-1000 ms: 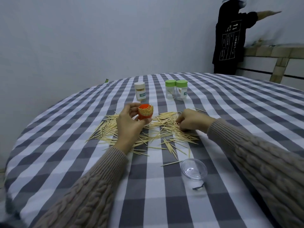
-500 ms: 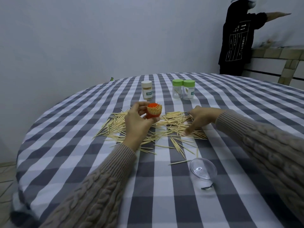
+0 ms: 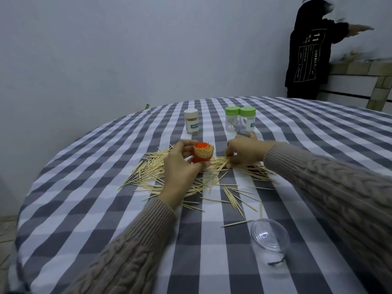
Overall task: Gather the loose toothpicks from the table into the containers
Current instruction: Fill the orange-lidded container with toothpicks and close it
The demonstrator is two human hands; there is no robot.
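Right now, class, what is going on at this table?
A person in a knitted sweater is collecting toothpicks. The left hand holds an orange container, tilted and nearly full. The right hand reaches down to the loose toothpicks, fingers on the pile; many remain scattered across the checked tablecloth. Behind stand a white-capped jar and two green-capped jars. A clear lid lies near the front.

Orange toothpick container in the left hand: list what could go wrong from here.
1. The orange toothpick container looks nearly full and tilts toward the camera in the left hand; toothpicks may slide out.
2. The right hand is picking from the loose toothpicks; forcing more in may push others out.
3. The sleeve may sweep the clear lid nearby.
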